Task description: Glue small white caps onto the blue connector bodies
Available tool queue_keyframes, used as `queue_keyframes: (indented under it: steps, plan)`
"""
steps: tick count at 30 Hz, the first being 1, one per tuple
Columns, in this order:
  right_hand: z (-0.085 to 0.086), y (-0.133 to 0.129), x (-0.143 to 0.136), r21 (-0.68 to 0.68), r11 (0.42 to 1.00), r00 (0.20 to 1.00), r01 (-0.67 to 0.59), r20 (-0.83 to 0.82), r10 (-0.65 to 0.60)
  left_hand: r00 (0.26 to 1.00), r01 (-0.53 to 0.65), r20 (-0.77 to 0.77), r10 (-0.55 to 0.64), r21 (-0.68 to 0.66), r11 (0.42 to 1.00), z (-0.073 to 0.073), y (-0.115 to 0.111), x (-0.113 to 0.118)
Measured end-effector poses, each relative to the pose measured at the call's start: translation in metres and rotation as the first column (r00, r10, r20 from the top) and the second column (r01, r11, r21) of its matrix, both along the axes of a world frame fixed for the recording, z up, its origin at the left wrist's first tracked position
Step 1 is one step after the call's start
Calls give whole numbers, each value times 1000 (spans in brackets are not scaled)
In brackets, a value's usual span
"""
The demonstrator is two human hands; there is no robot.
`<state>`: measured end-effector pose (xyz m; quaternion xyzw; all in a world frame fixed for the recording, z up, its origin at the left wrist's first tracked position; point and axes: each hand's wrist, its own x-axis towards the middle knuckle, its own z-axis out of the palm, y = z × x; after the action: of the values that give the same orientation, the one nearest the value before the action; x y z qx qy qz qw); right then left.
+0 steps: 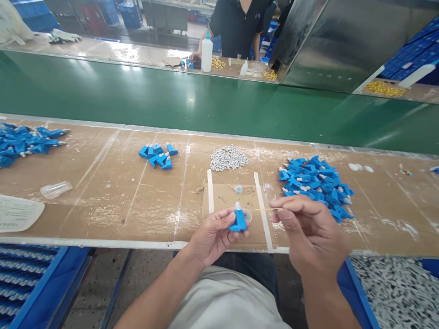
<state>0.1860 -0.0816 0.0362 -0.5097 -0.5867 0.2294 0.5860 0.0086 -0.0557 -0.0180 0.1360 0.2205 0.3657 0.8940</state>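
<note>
My left hand (213,235) is closed around a small blue plastic part (239,221) with a whitish tip pointing up. To its right, my right hand (308,228) pinches a thin wooden toothpick (265,209), which points left toward the blue part without touching it. A small clear round dish (247,215) sits just behind the blue part, partly hidden by it. Farther back on the cardboard square (226,196) lies a small bluish cap (238,189) with a thin stick beside it. Beyond the square is a pile of small grey-white pieces (229,158).
Blue parts lie in a large heap (313,185) at right, a small group (158,156) and a far-left pile (25,142). A green conveyor belt (137,93) runs behind the bench. Across it stand a person (240,27) and a white bottle (206,55). Blue crates flank my lap.
</note>
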Motion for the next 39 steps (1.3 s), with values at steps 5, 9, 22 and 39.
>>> queue_keyframes:
  steps: [5,9,22,39]
  plan:
    - [-15,4,16,-158,988,989,2,144,21,965,-77,234,118,-177,981,-4,5,-16]
    - [-39,6,19,-226,974,966,-16,247,73,898,-179,354,259,-244,953,-7,10,-28]
    - [-58,22,38,-299,953,959,54,281,34,935,-239,208,287,-228,944,-20,10,-39]
    - [-23,90,47,-307,943,839,131,541,60,918,-396,-106,381,-250,884,-33,16,-41]
